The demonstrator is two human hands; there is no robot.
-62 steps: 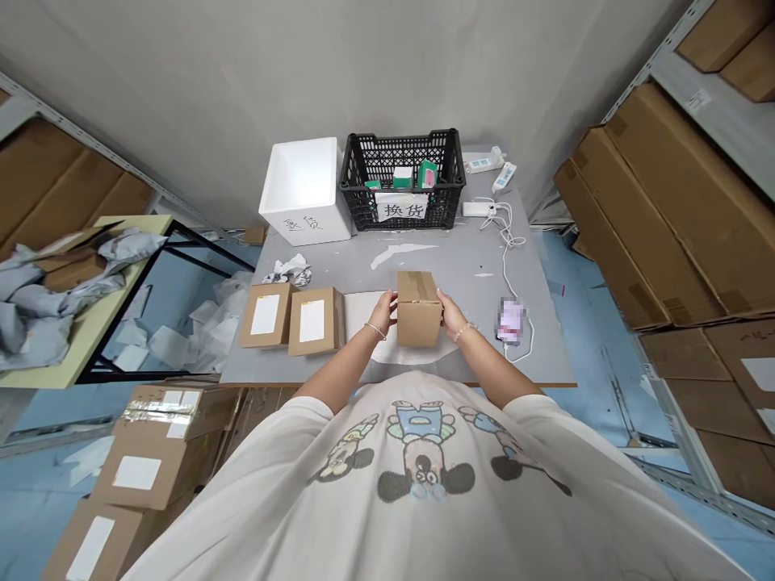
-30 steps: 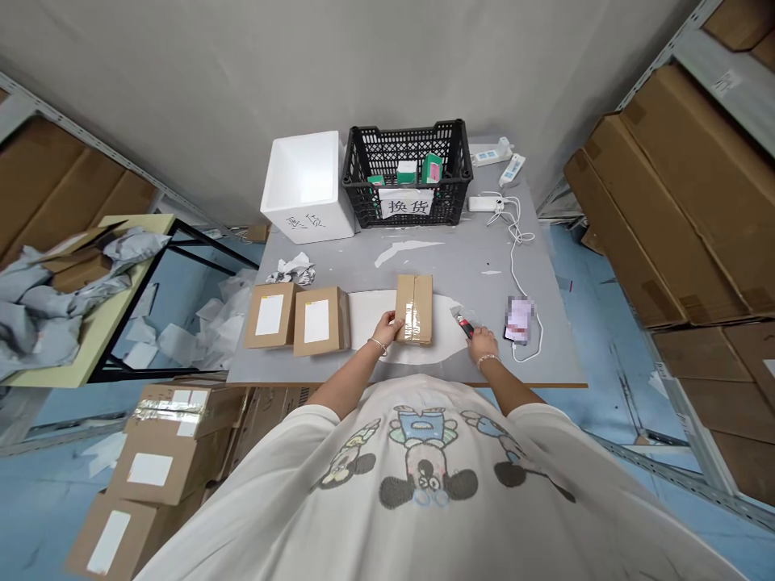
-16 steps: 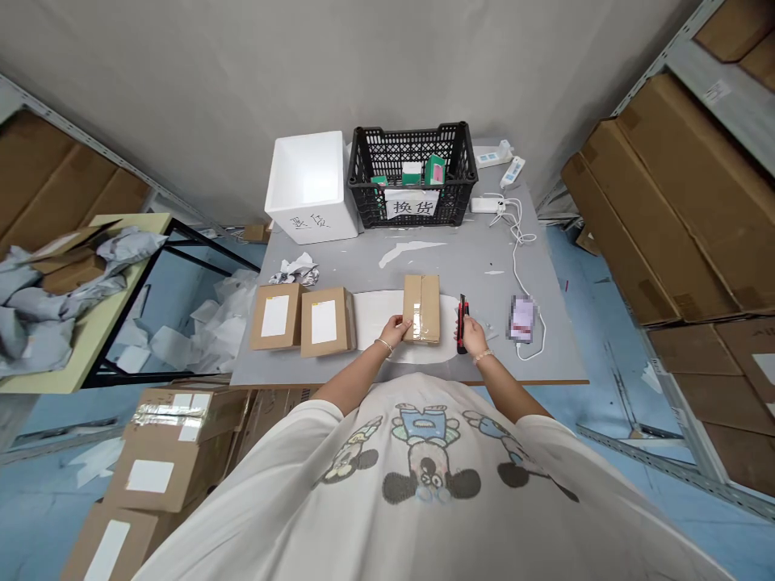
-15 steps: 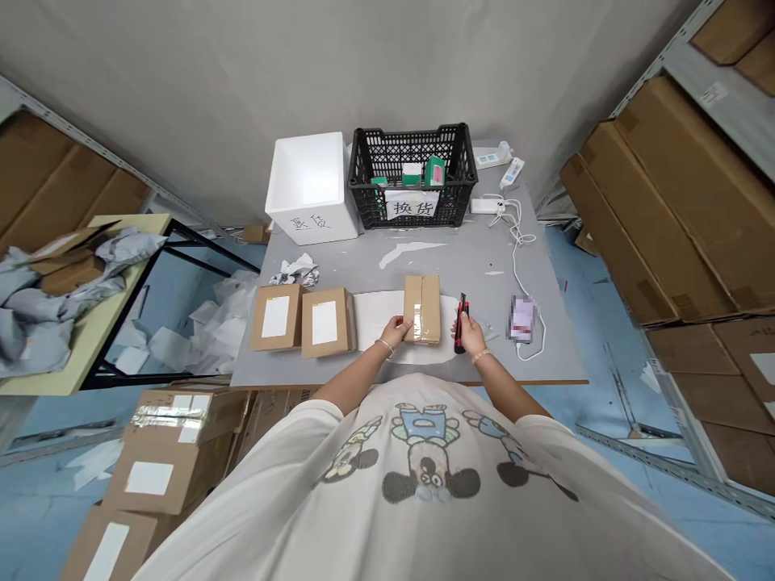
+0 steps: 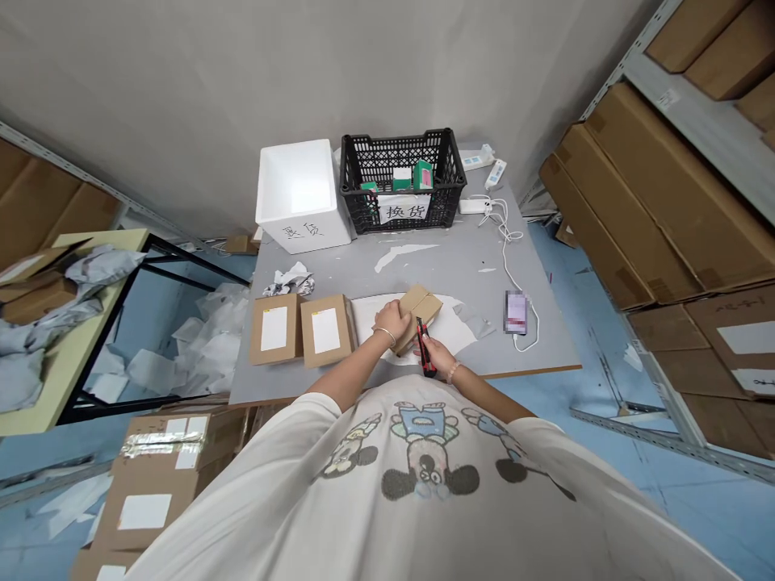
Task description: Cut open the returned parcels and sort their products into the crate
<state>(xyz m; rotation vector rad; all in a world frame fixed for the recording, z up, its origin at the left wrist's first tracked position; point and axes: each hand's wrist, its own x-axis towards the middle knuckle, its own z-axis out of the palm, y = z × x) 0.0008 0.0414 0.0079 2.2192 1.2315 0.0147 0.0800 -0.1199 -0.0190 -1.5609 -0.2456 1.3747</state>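
Observation:
A small cardboard box [image 5: 421, 307] sits tilted and turned on the white sheet [image 5: 451, 331] near the table's front edge. My left hand [image 5: 392, 320] is closed over the box's left side. In my right hand [image 5: 434, 355] is a red and black utility knife [image 5: 425, 349], its tip close to the box's near right side. Whether the blade touches the cardboard I cannot tell. Left of the sheet stand two more cardboard boxes, one [image 5: 330, 332] beside the other [image 5: 275, 331], each with a white label.
Behind are a white foam box [image 5: 303, 202] and a black crate [image 5: 403, 181] holding green packages. Crumpled paper [image 5: 291, 278] lies at left, a clear plastic scrap [image 5: 475, 320] right of the sheet. A phone [image 5: 517, 313] with a white cable [image 5: 507, 254] lies at right, near power strips [image 5: 475, 206].
The small box has been turned and tilted. My left hand has moved up along its side, and my right hand has brought the knife leftward to it. The camera view shifted slightly.

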